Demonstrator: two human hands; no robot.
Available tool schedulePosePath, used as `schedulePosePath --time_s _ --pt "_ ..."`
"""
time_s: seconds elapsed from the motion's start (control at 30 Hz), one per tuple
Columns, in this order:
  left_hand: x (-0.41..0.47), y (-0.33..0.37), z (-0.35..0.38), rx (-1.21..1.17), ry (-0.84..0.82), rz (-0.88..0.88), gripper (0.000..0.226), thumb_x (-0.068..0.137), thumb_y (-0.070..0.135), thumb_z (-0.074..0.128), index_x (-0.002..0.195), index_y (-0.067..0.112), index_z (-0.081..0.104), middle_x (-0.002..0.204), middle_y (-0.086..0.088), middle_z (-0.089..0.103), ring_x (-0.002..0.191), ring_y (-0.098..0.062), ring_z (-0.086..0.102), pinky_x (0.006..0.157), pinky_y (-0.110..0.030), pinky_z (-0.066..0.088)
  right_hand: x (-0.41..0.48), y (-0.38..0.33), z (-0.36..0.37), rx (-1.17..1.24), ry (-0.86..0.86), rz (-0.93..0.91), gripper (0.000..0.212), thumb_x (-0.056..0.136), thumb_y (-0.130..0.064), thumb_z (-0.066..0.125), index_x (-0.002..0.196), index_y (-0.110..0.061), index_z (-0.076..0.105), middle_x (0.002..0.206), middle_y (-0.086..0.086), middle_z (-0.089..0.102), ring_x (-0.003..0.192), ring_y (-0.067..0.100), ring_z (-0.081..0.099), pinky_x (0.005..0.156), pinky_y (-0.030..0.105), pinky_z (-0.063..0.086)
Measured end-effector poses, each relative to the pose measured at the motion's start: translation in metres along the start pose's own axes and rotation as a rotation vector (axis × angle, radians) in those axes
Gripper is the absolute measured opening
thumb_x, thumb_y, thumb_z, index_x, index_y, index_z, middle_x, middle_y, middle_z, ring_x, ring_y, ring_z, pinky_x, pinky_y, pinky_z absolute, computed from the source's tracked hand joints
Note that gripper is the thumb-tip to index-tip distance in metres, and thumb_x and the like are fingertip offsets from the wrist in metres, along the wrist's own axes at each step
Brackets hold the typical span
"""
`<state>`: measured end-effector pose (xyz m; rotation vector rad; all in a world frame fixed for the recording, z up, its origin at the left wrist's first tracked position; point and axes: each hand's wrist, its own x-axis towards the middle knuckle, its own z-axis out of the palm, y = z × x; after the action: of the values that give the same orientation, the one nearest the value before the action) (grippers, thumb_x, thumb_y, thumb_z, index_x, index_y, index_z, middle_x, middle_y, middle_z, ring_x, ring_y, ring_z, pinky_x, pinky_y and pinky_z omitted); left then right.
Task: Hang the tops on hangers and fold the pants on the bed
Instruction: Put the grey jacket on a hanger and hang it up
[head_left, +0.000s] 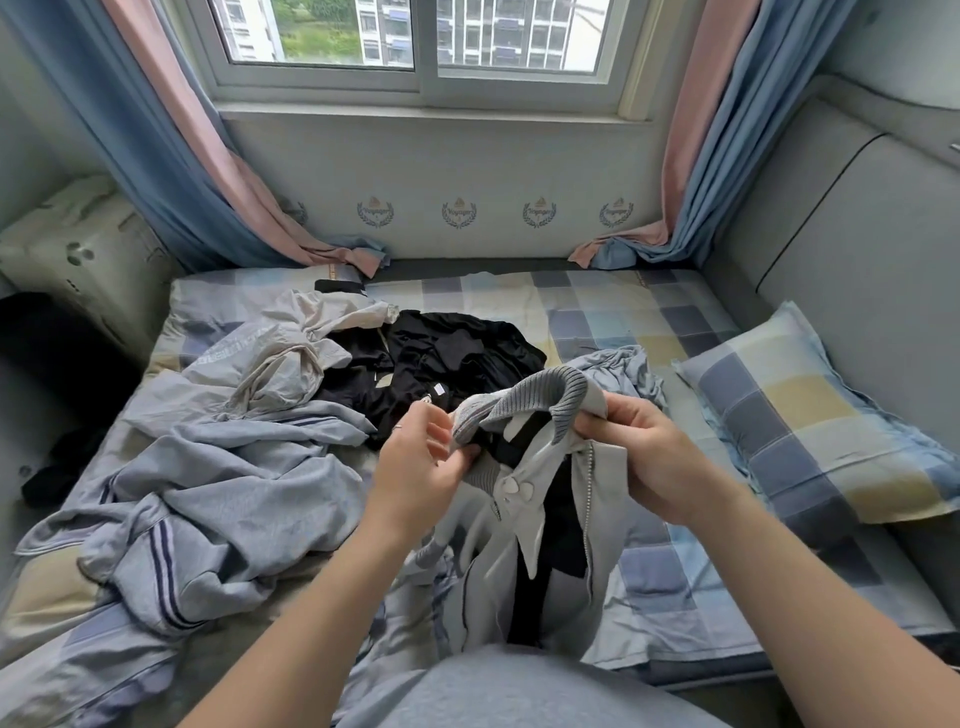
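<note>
Grey jacket (550, 525) held up over the bed (675, 577), hem nearest the body. Left hand (415, 460) pinches the left end of its ribbed collar; right hand (657, 457) grips the right end, fingers curled. Left of jacket: striped garment (218, 499). Right: pillow (810, 415). Beyond jacket: black clothes (447, 348).

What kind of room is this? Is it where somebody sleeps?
Most likely a bedroom: a bed, a checked pillow and curtains by the window. The left hand and the right hand hold a grey jacket.
</note>
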<state>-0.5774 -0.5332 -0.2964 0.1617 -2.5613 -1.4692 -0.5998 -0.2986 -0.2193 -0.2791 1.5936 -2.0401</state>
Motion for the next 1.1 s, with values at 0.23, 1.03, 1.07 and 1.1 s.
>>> schedulePosePath --time_s 0.23,1.03,1.07,1.1 --pt "-0.001 0.012 0.015 -0.192 -0.126 0.149 0.031 0.085 0.024 0.061 0.116 0.028 0.063 0.116 0.005 0.065 0.114 -0.013 0.061 0.096 -0.034 0.05 -0.002 -0.003 0.005 0.219 -0.039 0.107 0.052 0.045 -0.035 0.1 0.085 -0.009 0.08 0.086 0.011 0.076 0.076 0.02 0.074 0.07 0.029 0.06" --pt "0.009 0.036 -0.001 -0.156 0.059 0.413 0.013 0.093 0.008 0.061 0.086 0.006 0.072 0.096 -0.002 0.058 0.09 -0.011 0.056 0.08 -0.023 0.045 0.016 0.0 0.003 0.276 0.304 0.154 0.026 0.098 -0.015 0.05 0.096 -0.003 0.074 0.088 0.015 0.074 0.073 0.023 0.073 0.064 0.029 0.06" --pt "0.011 0.041 -0.007 -0.174 0.078 0.387 0.015 0.095 0.009 0.058 0.085 0.012 0.069 0.091 0.003 0.057 0.086 -0.013 0.055 0.078 -0.023 0.043 0.019 0.004 -0.001 0.205 0.347 0.159 0.023 0.1 -0.014 0.05 0.098 -0.005 0.072 0.09 0.014 0.074 0.074 0.022 0.072 0.065 0.03 0.06" --pt "0.013 0.047 -0.014 -0.186 0.079 0.364 0.017 0.098 0.011 0.055 0.085 0.018 0.064 0.083 0.008 0.056 0.078 -0.014 0.053 0.073 -0.024 0.041 0.022 0.009 -0.007 0.08 0.404 0.163 0.02 0.101 -0.013 0.051 0.097 -0.009 0.07 0.091 0.013 0.072 0.075 0.021 0.069 0.066 0.03 0.058"
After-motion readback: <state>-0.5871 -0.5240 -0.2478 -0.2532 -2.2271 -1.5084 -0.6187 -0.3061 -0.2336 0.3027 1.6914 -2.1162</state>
